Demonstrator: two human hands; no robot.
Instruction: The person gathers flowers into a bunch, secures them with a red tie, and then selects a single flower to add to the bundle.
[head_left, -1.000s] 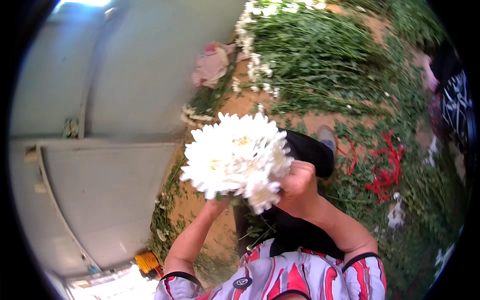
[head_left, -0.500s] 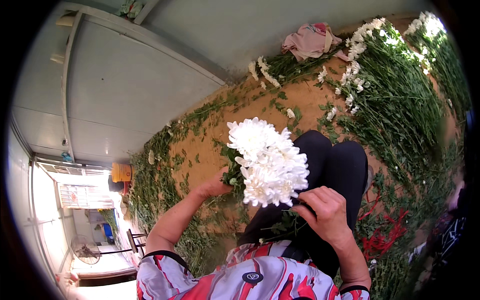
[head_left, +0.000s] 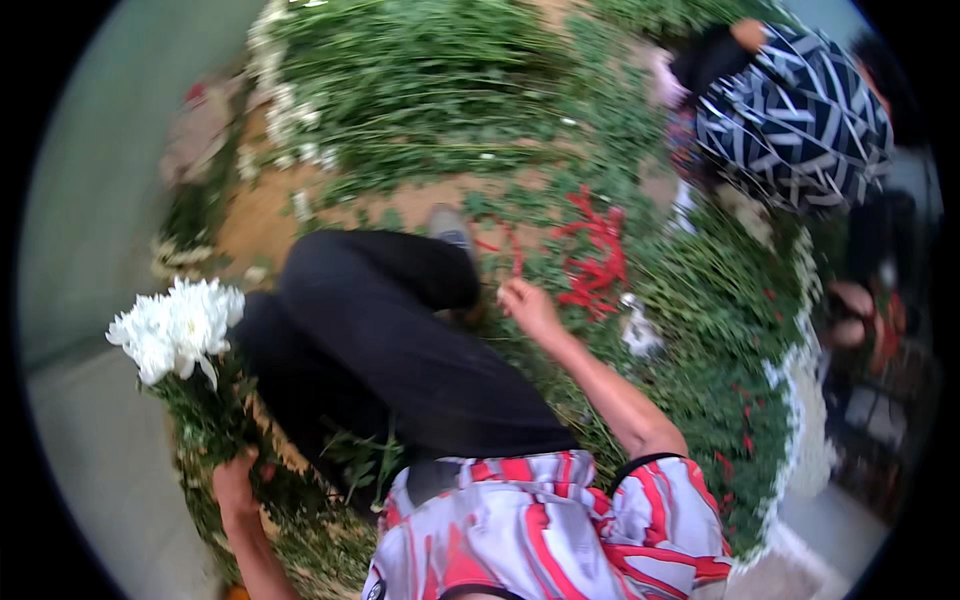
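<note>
At the left, my left hand (head_left: pixel 236 482) is closed round the leafy stems of a bunch of white chrysanthemums (head_left: pixel 178 330). The blooms point away from me, beyond the hand and beside my bent knee. My right hand (head_left: pixel 530 308) reaches out past my leg over the leaf-strewn floor, its fingers pinched together. A thin red strip (head_left: pixel 517 255) lies right by those fingertips; blur hides whether they grip it or anything else. Just to the right of this hand is a tangled heap of red strips (head_left: pixel 595 255).
Long-stemmed cut flowers (head_left: pixel 430 90) lie in a wide pile at the far side. More stems with white heads (head_left: pixel 720 320) are at the right. Another person in a patterned top (head_left: pixel 790 120) sits at the far right. A pink cloth (head_left: pixel 205 130) lies by the wall (head_left: pixel 90 200).
The view has swung to the right. My right hand has left the blooms and stretched out beside the red strips. My left hand still holds the chrysanthemums, now farther left of my body.
</note>
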